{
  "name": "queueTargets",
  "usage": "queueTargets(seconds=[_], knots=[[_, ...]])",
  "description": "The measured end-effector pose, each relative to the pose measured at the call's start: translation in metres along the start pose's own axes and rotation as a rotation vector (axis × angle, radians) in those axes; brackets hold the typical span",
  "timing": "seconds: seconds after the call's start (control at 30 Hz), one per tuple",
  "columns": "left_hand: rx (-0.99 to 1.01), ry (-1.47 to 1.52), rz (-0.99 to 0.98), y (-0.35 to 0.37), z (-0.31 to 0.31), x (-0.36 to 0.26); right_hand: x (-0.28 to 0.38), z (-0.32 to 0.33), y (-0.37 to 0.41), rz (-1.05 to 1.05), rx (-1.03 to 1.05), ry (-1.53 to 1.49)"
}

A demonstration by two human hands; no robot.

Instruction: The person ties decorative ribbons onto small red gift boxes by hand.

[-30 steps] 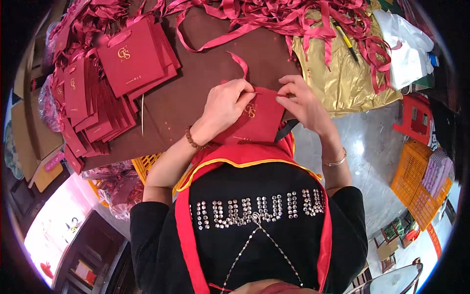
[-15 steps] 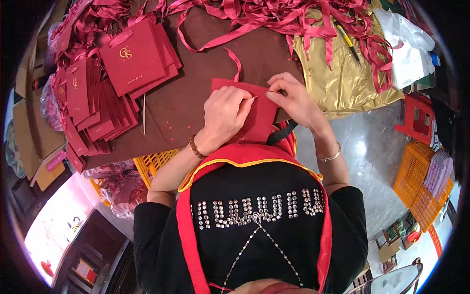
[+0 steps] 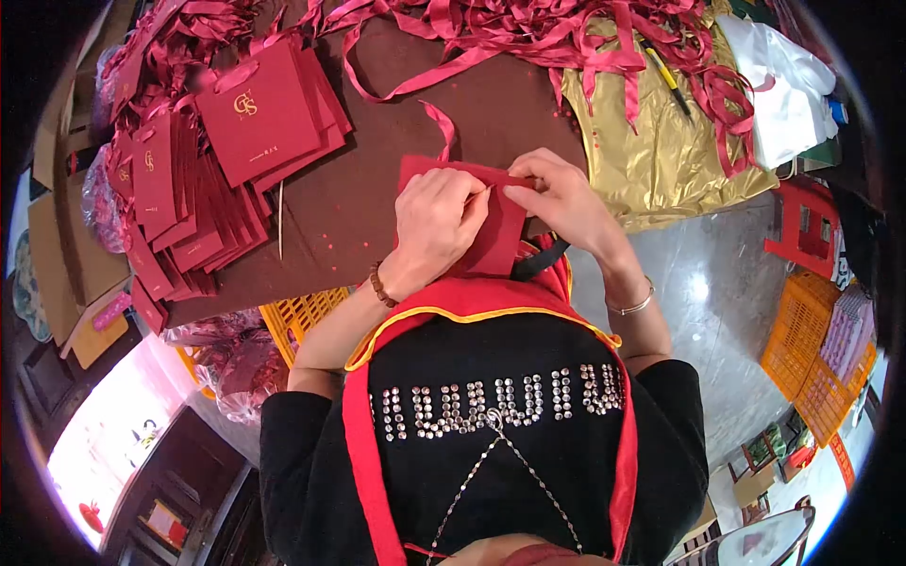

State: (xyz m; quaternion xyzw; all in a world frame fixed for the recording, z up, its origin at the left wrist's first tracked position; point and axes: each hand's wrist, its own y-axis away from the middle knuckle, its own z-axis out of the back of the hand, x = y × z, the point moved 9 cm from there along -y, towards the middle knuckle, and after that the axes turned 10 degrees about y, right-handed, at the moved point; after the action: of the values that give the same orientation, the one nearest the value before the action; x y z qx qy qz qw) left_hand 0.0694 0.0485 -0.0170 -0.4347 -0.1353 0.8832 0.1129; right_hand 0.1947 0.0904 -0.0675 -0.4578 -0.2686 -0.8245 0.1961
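Observation:
A dark red paper gift bag [image 3: 498, 241] lies at the table's near edge, under both hands. Closed around its upper left part is my left hand [image 3: 436, 215], thumb and forefinger pinched near the bag's top edge. My right hand [image 3: 557, 196] pinches at the top right edge, its fingertips close to the left ones. A loose end of red ribbon [image 3: 442, 132] curls up from behind the bag. Whatever fine piece lies between the fingertips is mostly hidden.
Stacked red gift bags [image 3: 260, 113] with gold lettering fill the table's left side, beside a thin stick [image 3: 280, 222]. Tangled red ribbons [image 3: 491, 38] lie along the back. At right are gold sheeting [image 3: 632, 170], a yellow-black pen [image 3: 666, 77] and white plastic [image 3: 779, 90].
My right hand has shifted slightly left, toward the left fingertips. The bag's top right edge now looks folded or drawn in between the hands. My left hand has barely moved.

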Motion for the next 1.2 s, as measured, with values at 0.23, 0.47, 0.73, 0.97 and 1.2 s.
queueTargets(seconds=[0.23, 0.47, 0.73, 0.97, 1.2], knots=[[0.013, -0.222, -0.171, 0.003, -0.005, -0.026, 0.001, -0.003, 0.0, 0.082, 0.023, -0.134], [0.001, -0.215, -0.214, 0.004, -0.008, -0.029, 0.01, -0.001, 0.004, 0.171, 0.02, -0.157], [0.055, -0.163, -0.144, -0.021, 0.025, -0.023, 0.015, -0.002, 0.007, 0.195, 0.002, -0.072], [0.705, 0.204, 0.324, -0.045, -0.014, 0.033, 0.044, -0.004, 0.016, 0.135, -0.131, 0.228], [1.134, 0.231, 0.478, -0.038, -0.036, 0.03, 0.053, -0.004, 0.019, 0.16, -0.236, 0.285]])
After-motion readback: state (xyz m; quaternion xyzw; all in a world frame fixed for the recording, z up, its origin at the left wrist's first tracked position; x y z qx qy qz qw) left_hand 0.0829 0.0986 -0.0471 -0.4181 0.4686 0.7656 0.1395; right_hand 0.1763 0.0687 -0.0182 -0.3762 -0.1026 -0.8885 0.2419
